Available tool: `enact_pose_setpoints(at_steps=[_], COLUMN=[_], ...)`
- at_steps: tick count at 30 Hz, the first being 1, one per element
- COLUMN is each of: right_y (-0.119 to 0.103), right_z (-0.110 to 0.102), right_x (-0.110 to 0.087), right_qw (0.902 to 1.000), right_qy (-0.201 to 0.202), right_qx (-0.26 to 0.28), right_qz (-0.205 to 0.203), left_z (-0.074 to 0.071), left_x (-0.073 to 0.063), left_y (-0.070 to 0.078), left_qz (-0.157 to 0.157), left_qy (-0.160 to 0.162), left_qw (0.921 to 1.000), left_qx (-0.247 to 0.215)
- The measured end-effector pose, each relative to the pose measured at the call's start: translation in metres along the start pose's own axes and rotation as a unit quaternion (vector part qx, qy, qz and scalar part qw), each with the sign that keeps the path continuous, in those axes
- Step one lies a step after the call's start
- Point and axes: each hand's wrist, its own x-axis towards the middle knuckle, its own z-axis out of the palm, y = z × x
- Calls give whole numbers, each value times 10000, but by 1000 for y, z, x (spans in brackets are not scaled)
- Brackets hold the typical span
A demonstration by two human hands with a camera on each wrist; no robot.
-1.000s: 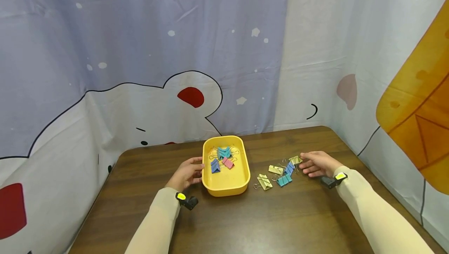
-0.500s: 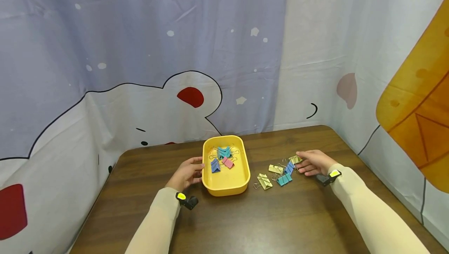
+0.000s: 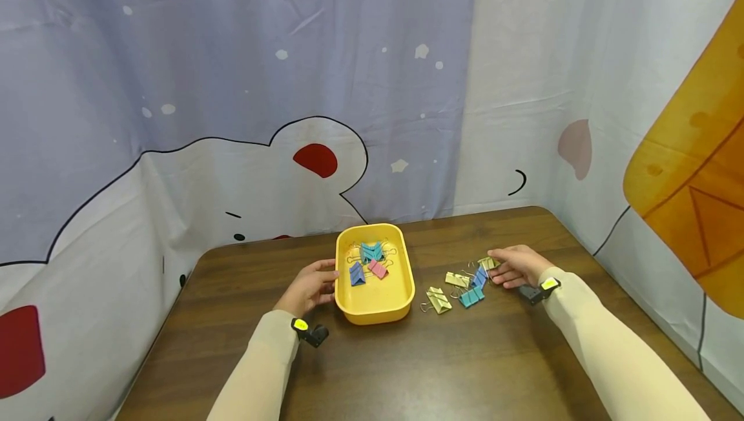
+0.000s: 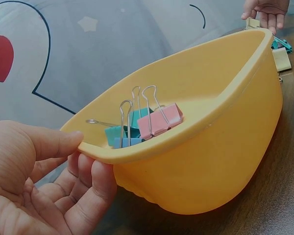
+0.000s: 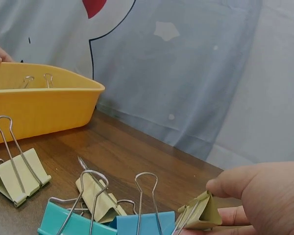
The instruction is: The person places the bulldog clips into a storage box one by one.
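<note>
My left hand [image 3: 310, 287] pinches the rim of a yellow plastic basket [image 3: 372, 318] at its left side, thumb over the edge and fingers beneath. Inside lie teal binder clips [image 3: 372, 252], a blue binder clip [image 3: 357, 274] and a pink binder clip [image 4: 161, 121]. On the right, my right hand [image 3: 520, 265] pinches a yellow binder clip [image 5: 202, 213] between thumb and fingers, low at the table. Beside it lie a blue binder clip [image 5: 144, 224], a teal binder clip [image 5: 71, 221] and two more yellow ones, the nearest yellow binder clip [image 3: 438, 300] toward the basket.
The brown wooden table [image 3: 418, 369] ends at a patterned curtain [image 3: 372, 85] behind and to the right. The loose clips lie close together between the basket and my right hand, their wire handles sticking up.
My right hand has moved left onto the far-right yellow binder clip, and its thumb and fingers have closed on it. The left hand and basket have stayed in place.
</note>
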Motion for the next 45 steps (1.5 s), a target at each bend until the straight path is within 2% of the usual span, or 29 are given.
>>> enact_pose_setpoints(at_steps=[6, 16, 26, 33, 45], right_y=[-8, -16, -30, -41, -63], right_z=[1, -2, -5, 0, 22], right_x=[-2, -5, -5, -3, 6], right_qw=[9999, 9995, 9992, 9990, 9979], right_qy=[161, 294, 241, 236, 168], right_qx=[-22, 14, 125, 53, -232], right_qz=[52, -103, -284, -364, -580], left_z=[1, 1, -1, 0, 1], left_x=[-1, 0, 1, 1, 2], left_y=[2, 1, -1, -2, -2], left_qz=[0, 40, 59, 21, 19], left_qy=[34, -23, -42, 8, -10], left_qw=[10000, 10000, 9999, 9999, 9997], left_qx=[-11, -45, -95, -129, -228])
